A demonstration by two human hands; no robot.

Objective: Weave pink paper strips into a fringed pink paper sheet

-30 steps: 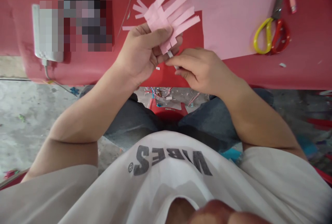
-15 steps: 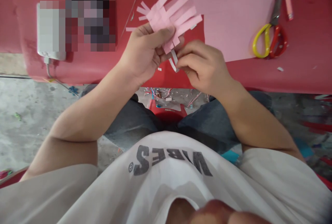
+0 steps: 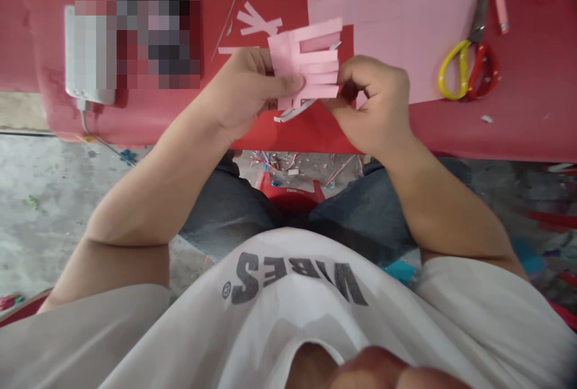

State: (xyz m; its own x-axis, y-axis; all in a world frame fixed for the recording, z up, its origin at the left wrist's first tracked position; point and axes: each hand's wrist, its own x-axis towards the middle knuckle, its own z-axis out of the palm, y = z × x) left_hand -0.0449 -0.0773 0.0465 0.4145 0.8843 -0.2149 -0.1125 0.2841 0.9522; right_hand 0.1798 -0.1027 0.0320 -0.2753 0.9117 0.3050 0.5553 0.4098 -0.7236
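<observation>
My left hand (image 3: 243, 91) pinches a piece of pink paper (image 3: 285, 55) between thumb and fingers, above the table's front edge. The paper is cut into a fringe of several strips that point right. At those strip ends, my right hand (image 3: 381, 100) has its fingers curled in, closed on the lower ones; the exact grip is partly hidden. A narrow white strip (image 3: 295, 112) slants below the fringed paper. Loose pink paper strips (image 3: 252, 19) lie on the table just beyond my left hand.
On the red table (image 3: 252, 136), a large pink sheet (image 3: 406, 34) lies behind my right hand. Scissors (image 3: 469, 70) with yellow and red handles rest on its right edge. A white power bank (image 3: 90, 58) with a cable sits at left. Paper scraps (image 3: 293, 171) litter the floor.
The fringed paper has turned so its strips point right, and it has come down slightly. My right hand has moved up and right, from the white strip to the fringe's ends.
</observation>
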